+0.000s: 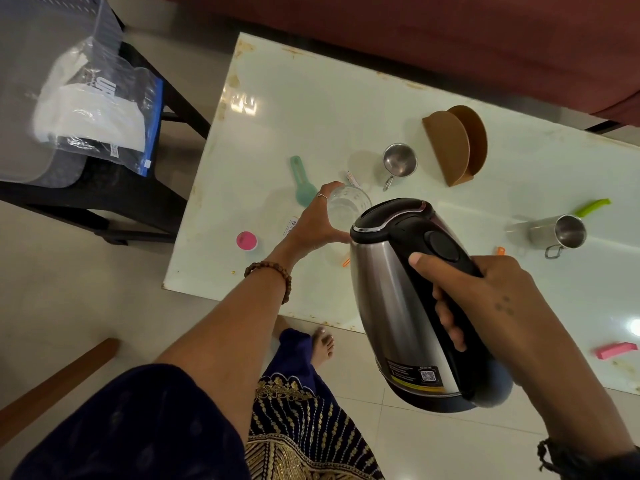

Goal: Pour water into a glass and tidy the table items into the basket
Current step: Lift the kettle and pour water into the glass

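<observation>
While her right fingers (446,320) were clamped round the kettle (398,299) handle, thumb up by the lid button, the left hand (313,223) was wrapped round the glass (346,207), steadying it on the desk (311,98). The kettle was tipped, spout over the rim. I could not make out a stream, and the glass looked nearly empty, so I judged the pour barely begun. None of the tidying looked done: a teal scoop (300,181), a pink lid (246,240), two steel mugs (400,161), a brown holder (457,143), a green tool (592,206) and a pink block (616,350) lay scattered on the desk. The basket (41,81) sat well apart on a dark stand to the left, a plastic bag (100,109) already in it. Nothing blocked the pour.
</observation>
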A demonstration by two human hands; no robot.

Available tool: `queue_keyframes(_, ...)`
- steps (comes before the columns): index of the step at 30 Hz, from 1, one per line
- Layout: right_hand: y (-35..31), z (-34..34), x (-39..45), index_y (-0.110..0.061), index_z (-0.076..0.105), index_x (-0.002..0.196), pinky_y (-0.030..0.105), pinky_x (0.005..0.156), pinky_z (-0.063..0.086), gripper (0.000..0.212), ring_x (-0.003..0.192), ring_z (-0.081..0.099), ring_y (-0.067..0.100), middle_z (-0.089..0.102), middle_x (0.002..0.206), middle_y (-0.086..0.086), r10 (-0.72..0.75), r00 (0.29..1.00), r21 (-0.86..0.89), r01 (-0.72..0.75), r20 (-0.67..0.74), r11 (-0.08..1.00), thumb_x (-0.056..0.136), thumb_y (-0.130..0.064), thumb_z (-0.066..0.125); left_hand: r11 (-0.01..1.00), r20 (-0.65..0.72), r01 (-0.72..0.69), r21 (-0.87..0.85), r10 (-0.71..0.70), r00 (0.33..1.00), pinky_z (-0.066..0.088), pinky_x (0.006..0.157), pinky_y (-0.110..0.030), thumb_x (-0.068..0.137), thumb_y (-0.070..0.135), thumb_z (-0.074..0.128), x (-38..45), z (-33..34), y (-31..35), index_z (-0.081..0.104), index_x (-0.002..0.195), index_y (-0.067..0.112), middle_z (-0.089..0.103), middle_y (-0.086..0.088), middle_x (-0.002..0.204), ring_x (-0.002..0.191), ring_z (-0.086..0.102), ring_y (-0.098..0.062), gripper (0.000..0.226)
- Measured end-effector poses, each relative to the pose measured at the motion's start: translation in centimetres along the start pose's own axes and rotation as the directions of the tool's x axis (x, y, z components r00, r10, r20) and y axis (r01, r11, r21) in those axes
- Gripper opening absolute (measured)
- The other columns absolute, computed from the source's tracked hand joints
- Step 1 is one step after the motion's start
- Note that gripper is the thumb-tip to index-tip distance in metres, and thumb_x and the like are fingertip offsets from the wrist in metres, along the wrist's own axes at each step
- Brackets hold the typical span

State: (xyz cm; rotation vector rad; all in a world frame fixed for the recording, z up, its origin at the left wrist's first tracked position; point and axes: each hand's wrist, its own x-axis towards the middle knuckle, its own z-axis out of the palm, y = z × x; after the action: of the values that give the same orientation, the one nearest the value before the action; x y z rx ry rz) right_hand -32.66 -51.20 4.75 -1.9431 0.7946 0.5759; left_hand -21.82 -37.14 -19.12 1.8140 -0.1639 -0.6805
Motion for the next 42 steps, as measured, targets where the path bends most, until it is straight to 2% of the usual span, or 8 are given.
queue_keyframes(4,-0.06,-0.1,-0.07,-0.011,0.055,0.053,0.015,0.033,0.038,0.039,0.027,0.043,0.013,0.052,0.035,0.002,0.01,1.0,0.003,-0.01,0.002,1.0,0.079,-0.039,0.062,1.0,0.007,0.006,0.011,-0.006,1.0,0.031,0.083,0.003,0.06,0.013,0.085,-0.08,0.03,-0.04,0.029,0.134,0.014,0.038,0.006,0.124,0.116,0.037,-0.008,0.093)
queue_keyframes(7,-0.09,-0.16,-0.17,-0.011,0.055,0.052,0.016,0.031,0.037,0.039,0.026,0.043,0.014,0.052,0.034,0.002,0.011,1.0,0.006,-0.011,0.006,1.0,0.08,-0.037,0.063,1.0,0.012,0.017,0.003,-0.018,1.0,0.032,0.091,-0.014,0.06,0.012,0.085,-0.13,-0.01,0.03,0.029,0.134,0.015,0.039,0.005,0.125,0.118,0.038,-0.011,0.093)
queue_keyframes(9,-0.14,-0.18,-0.15,-0.011,0.055,0.052,0.016,0.03,0.037,0.04,0.025,0.043,0.013,0.051,0.034,0.002,0.015,1.0,0.008,-0.015,0.01,1.0,0.082,-0.036,0.063,1.0,0.011,0.016,-0.001,-0.016,1.0,0.032,0.093,-0.017,0.06,0.011,0.085,-0.18,-0.03,0.04,0.03,0.134,0.015,0.039,0.005,0.125,0.118,0.038,-0.01,0.092)
queue_keyframes(15,-0.15,-0.17,-0.18,-0.011,0.054,0.051,0.016,0.031,0.037,0.04,0.025,0.043,0.013,0.051,0.033,0.002,0.002,1.0,-0.014,-0.001,0.013,1.0,0.082,-0.036,0.063,1.0,0.01,0.019,-0.007,-0.019,1.0,0.03,0.093,-0.016,0.06,0.013,0.086,-0.32,-0.03,0.19,0.029,0.134,0.014,0.038,0.006,0.124,0.116,0.036,-0.007,0.093)
queue_keyframes(21,-0.17,-0.07,-0.21,-0.013,0.055,0.048,0.015,0.031,0.037,0.041,0.026,0.043,0.014,0.051,0.034,0.002,0.017,1.0,0.012,-0.017,0.001,1.0,0.08,-0.037,0.064,1.0,0.01,0.017,-0.003,-0.017,1.0,0.027,0.089,-0.008,0.06,0.01,0.085,-0.34,-0.03,0.13,0.029,0.135,0.012,0.039,-0.001,0.131,0.117,0.035,-0.008,0.093)
queue_keyframes(29,-0.12,0.34,0.07,-0.015,0.054,0.046,0.017,0.033,0.038,0.041,0.028,0.044,0.015,0.052,0.035,0.003,0.017,1.0,0.013,-0.017,0.002,1.0,0.076,-0.041,0.064,1.0,0.009,0.013,-0.02,-0.013,1.0,0.029,0.09,-0.009,0.059,0.012,0.085,-0.25,0.02,-0.03,0.03,0.134,0.015,0.038,0.008,0.123,0.115,0.036,-0.005,0.093)
queue_keyframes(36,-0.22,0.52,0.14,-0.019,0.057,0.044,0.018,0.033,0.037,0.039,0.028,0.043,0.015,0.052,0.035,0.003,0.016,0.999,0.017,-0.017,0.028,1.0,0.074,-0.043,0.063,0.999,0.006,-0.001,-0.036,0.002,1.0,0.027,0.082,0.009,0.061,0.011,0.084,-0.24,0.0,-0.18,0.031,0.134,0.015,0.039,0.008,0.124,0.116,0.037,-0.005,0.091)
queue_keyframes(42,-0.45,0.46,-0.13,-0.015,0.054,0.044,0.017,0.032,0.037,0.041,0.027,0.042,0.015,0.051,0.035,0.004,0.02,1.0,0.012,-0.02,0.02,1.0,0.076,-0.04,0.064,0.999,0.017,0.009,-0.031,-0.008,1.0,0.028,0.083,0.006,0.06,0.012,0.085,-0.31,-0.02,-0.13,0.03,0.134,0.016,0.038,0.009,0.123,0.116,0.036,-0.004,0.093)
